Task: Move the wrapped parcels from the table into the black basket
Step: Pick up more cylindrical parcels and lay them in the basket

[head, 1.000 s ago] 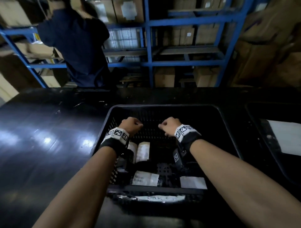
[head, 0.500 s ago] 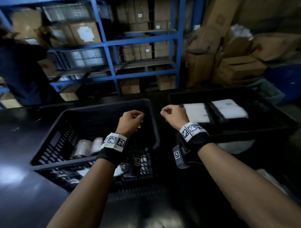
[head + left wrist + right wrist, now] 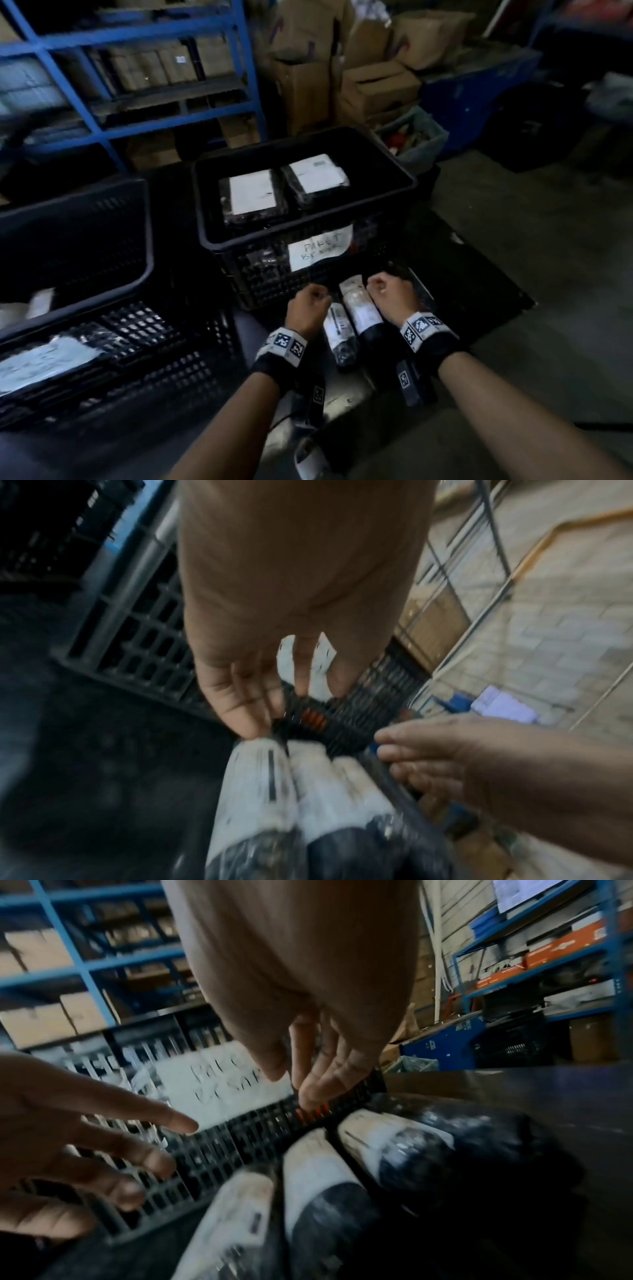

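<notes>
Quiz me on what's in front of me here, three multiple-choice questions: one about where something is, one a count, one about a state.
1. Where do the rolled parcels lie?
A. On the table, in front of the labelled basket
B. Inside the labelled basket
C. On the blue shelf

2. How many flat parcels lie in the labelled basket?
A. None
B. Two
C. Five

3. What is the right hand doing?
A. Gripping a cardboard box
B. Gripping the basket's rim
C. Holding nothing, fingers relaxed

Answers:
1 A: the head view shows the rolls on the dark tabletop below the basket's paper label.
2 B: two flat parcels sit side by side in it.
3 C: the left wrist view shows its fingers loosely extended beside the rolls, around nothing.
</notes>
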